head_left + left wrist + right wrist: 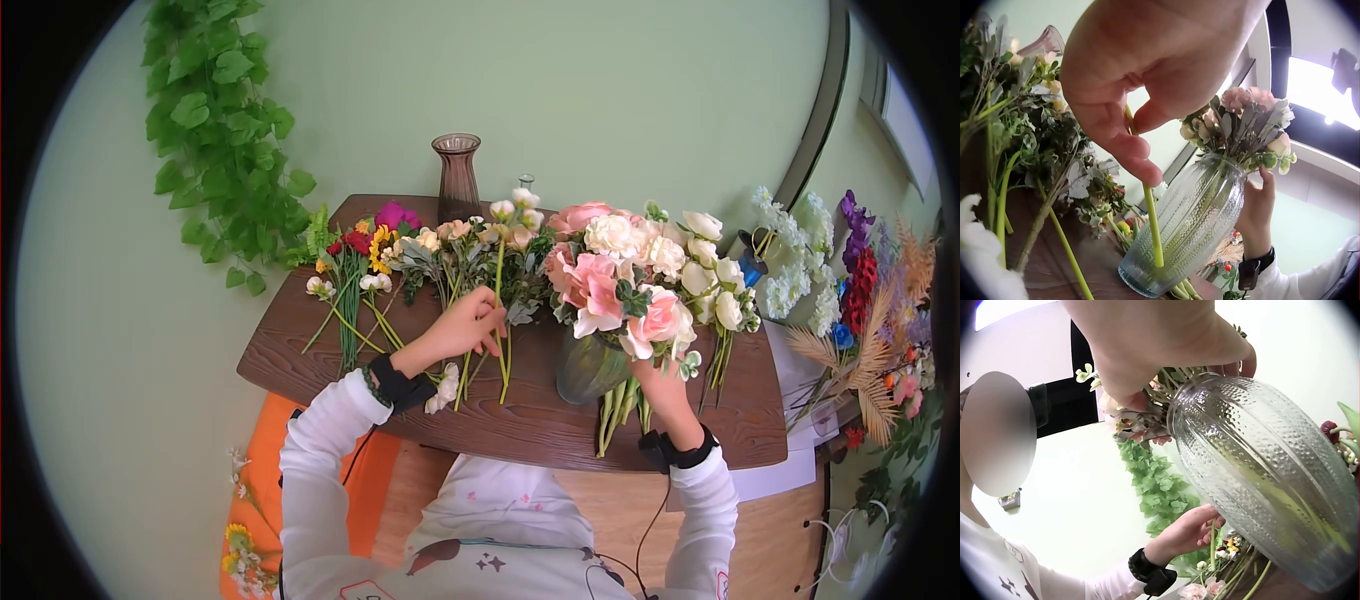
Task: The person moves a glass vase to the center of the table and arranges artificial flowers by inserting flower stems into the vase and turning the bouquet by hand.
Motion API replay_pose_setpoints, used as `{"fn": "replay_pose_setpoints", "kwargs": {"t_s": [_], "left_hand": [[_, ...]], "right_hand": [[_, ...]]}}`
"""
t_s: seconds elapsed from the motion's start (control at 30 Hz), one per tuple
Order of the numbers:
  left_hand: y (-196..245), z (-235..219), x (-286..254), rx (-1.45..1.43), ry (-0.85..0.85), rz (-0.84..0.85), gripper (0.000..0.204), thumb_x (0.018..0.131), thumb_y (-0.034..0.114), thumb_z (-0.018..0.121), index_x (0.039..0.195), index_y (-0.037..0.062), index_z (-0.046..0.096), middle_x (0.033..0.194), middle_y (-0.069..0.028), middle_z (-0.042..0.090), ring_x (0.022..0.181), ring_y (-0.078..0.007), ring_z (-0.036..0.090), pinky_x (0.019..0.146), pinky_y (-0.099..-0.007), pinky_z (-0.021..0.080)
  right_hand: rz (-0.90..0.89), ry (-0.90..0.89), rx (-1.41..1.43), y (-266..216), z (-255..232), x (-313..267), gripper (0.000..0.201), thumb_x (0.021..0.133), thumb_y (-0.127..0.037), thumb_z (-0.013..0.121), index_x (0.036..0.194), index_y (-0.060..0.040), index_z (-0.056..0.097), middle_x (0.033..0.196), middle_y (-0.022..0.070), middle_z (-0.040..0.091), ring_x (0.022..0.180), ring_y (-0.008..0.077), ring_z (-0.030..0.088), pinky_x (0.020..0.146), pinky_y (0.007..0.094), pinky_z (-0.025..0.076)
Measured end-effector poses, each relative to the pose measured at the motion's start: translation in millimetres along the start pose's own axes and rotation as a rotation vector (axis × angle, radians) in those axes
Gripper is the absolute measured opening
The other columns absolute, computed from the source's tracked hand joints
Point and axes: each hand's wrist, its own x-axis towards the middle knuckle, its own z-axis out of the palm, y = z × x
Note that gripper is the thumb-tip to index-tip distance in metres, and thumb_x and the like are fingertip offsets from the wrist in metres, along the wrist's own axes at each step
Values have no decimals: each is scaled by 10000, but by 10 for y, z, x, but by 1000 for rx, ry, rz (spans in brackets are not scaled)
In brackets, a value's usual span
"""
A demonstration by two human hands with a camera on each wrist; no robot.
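My left hand [468,324] pinches the green stem [1153,225] of a white flower [516,204], which stands upright above the table. The stem's lower end overlaps the vase in the left wrist view. In front of my right side is a clear ribbed glass vase [1254,456], with several stems showing inside. A bouquet of pink and white flowers [610,270] fills its mouth. My right hand [664,392] is at the vase's neck, thumb and fingers curved round the lower part of the bouquet; blooms partly cover the fingers in the head view.
Loose flowers [380,250] with long stems lie across the left and middle of the brown table [460,428]. A tall brownish glass vase [457,175] stands at the back. White roses [715,275] lie right of the bouquet, and more flowers [860,290] crowd the far right.
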Motion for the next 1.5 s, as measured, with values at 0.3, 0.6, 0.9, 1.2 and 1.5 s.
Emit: {"fn": "replay_pose_setpoints", "kwargs": {"t_s": [0.3,0.6,0.9,1.2,1.5], "left_hand": [[-150,191,180,126,-169,-88,200,902,195,424,971,12,381,861,-99,588,658,-168,636,457,-217,452],[-169,61,165,234,-23,-142,244,861,161,473,1004,-29,421,887,-109,574,631,-161,627,473,-241,477],[-350,-571,188,533,268,34,164,749,156,584,727,14,506,648,-119,571,617,-212,581,565,-327,455],[-702,-790,173,717,286,-90,388,684,363,676,720,16,507,660,-153,572,631,-278,568,572,-352,446],[-635,-680,227,502,231,-203,284,703,209,654,717,-1,464,618,-103,556,436,-174,553,434,-283,443]], "right_hand": [[-253,112,-204,121,82,21,312,768,-278,610,1050,-151,568,610,77,569,495,267,558,469,372,453],[-218,172,-100,101,87,11,288,760,-258,631,1026,-160,580,609,87,559,489,264,541,434,361,426],[-225,126,-383,261,45,-43,228,737,-94,625,946,-38,554,842,84,601,696,218,584,642,304,446],[69,70,-132,173,30,-70,299,724,-105,613,1014,-46,573,887,123,618,798,280,597,708,346,455],[340,60,34,48,10,-88,345,777,-147,605,1089,-27,518,963,109,607,896,225,583,765,299,430]]}}
